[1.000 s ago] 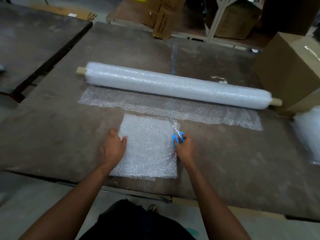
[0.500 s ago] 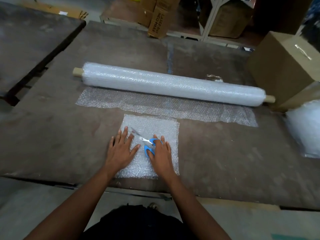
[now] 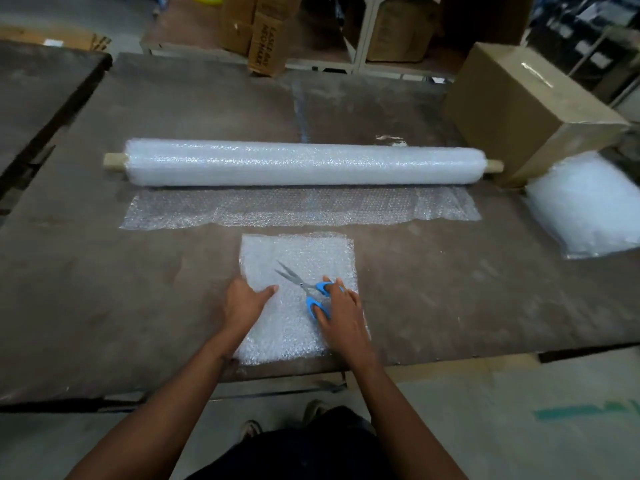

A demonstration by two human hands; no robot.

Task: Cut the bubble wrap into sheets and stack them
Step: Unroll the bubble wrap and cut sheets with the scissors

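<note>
A long bubble wrap roll (image 3: 304, 162) lies across the brown table (image 3: 104, 289), with an unrolled strip (image 3: 301, 206) in front of it. Nearer to me sits a square stack of cut sheets (image 3: 301, 254). Blue-handled scissors (image 3: 313, 297) lie on it, blades apart and pointing far-left. My right hand (image 3: 341, 313) rests flat over the handles with straight fingers. At the stack's left edge, my left hand (image 3: 244, 301) has its thumb on top and its fingers curled at the edge.
A large cardboard box (image 3: 526, 109) stands at the table's back right, and a white pile of bubble wrap (image 3: 588, 209) lies in front of it. A second table (image 3: 41, 98) is at the left. Cartons (image 3: 266, 43) and shelving stand behind. The table's front edge is just below the stack.
The scissors went from the stack's right edge onto its middle, and my right hand flattened over them. My left hand was spread flat on the sheet, then curled at its left edge.
</note>
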